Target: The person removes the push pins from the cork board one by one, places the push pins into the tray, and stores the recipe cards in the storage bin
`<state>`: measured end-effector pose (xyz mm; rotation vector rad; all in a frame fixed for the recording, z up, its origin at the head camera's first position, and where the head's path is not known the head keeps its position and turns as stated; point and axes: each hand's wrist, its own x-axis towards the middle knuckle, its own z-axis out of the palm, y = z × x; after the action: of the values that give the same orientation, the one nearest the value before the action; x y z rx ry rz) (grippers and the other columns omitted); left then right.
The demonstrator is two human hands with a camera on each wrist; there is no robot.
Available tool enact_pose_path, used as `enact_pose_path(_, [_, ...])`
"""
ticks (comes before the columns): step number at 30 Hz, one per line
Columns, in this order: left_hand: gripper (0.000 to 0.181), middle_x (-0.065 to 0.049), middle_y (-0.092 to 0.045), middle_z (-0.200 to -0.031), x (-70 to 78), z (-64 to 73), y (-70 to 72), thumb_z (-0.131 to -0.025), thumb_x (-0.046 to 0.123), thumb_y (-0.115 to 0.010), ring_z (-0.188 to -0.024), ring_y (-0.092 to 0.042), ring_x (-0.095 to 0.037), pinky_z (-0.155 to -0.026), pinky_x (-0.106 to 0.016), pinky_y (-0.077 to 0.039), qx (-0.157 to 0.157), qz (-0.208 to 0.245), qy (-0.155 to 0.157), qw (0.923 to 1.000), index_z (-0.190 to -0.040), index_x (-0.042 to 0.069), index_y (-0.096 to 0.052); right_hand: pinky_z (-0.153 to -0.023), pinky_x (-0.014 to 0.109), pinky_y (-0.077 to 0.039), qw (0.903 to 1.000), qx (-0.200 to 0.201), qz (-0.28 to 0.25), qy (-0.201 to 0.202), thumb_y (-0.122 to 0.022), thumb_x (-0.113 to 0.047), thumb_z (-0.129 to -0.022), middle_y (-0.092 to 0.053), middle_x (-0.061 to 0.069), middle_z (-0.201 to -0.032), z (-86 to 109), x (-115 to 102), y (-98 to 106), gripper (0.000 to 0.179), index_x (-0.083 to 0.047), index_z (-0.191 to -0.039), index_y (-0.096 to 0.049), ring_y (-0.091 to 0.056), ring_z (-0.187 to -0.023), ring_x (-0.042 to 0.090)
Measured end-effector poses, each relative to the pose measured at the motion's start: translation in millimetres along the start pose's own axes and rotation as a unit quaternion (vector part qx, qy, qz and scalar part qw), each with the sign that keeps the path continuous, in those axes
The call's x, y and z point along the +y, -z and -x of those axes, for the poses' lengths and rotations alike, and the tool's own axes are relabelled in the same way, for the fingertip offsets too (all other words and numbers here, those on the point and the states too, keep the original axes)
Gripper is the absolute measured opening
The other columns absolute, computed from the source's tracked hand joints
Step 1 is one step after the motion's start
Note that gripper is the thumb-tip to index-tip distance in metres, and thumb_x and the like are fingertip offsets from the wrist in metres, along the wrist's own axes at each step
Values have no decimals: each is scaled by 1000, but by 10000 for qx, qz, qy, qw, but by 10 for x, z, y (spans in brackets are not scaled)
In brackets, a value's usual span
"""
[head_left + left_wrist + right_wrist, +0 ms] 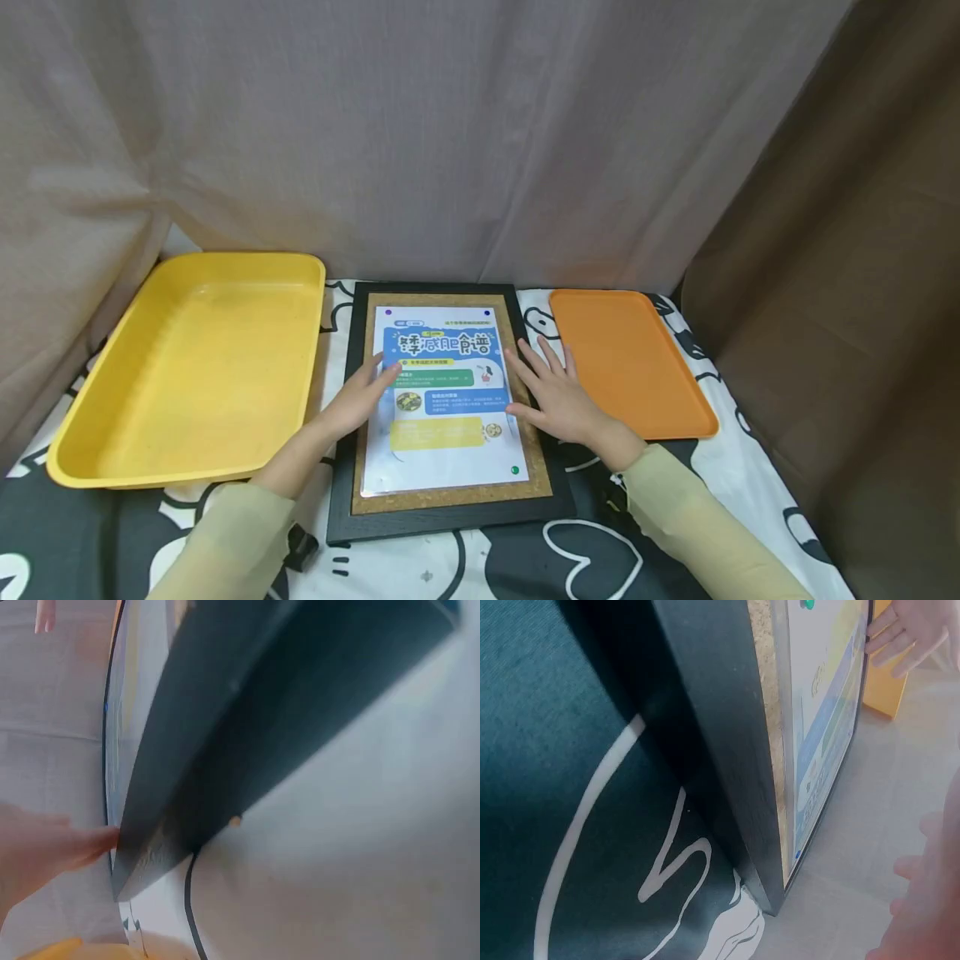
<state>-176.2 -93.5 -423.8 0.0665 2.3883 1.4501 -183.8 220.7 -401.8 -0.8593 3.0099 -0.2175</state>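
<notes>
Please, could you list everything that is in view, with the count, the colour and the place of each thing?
Rectangular cork board with flat frame: 1, brown and black, centre of table
Printed rectangular poster: 1, white, blue, green and yellow, on the board
Small round pins: 3 clearly visible, purple, dark blue, green, at poster corners
Deep rectangular tray: 1, yellow, left of the board
Flat rectangular tray: 1, orange, right of the board
Patterned cloth: 1, black and white, under everything
Fabric backdrop: grey and brown, behind and right; panel count unclear
Sleeves: 2, pale yellow-green, on both arms
Left hand: 1, bare, at board's left side
Right hand: 1, bare, at board's right side
</notes>
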Motion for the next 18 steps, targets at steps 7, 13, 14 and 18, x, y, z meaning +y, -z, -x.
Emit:
enact_pose_path(7, [81, -19, -14, -155, 28, -77, 34, -94, 60, -26, -144, -12, -35, -116, -51, -15, 541, 1207, 492, 9900, -149, 3, -10, -109, 67, 6, 10000, -10, -5, -31, -58, -48, -87, -15, 14, -157, -25, -14, -24, 79, -13, -149, -24, 0, -144, 39])
enact_pose_path(13, [66, -24, -22, -151, 23, -170, 40, -98, 37, -35, -140, -22, -38, -114, -50, -25, 1039, 1255, 849, 9830, -146, -4, -18, -110, 67, 4, 10000, 40, -60, 7, -59, -45, -88, -16, 15, -156, -39, -17, -36, 77, -13, -148, -25, -1, -144, 39])
enact_pose_path(14, [64, -26, -25, -150, 23, -188, 37, -97, 33, -36, -139, -25, -39, -112, -50, -28, 1110, 1149, 905, 9830, -145, -6, -19, -110, 67, 4, 9999, 63, -88, 11, -59, -44, -88, -16, 15, -156, -40, -16, -35, 76, -12, -148, -26, -1, -144, 39])
enact_pose_path(18, [54, -27, -40, -140, 20, -266, 28, -95, 20, -43, -130, -40, -38, -104, -46, -41, 1473, 536, 956, 9830, -140, -8, -31, -111, 66, 1, 9998, 165, -130, 39, -57, -45, -88, -18, 15, -156, -52, -11, -26, 73, -12, -147, -28, -4, -144, 38])
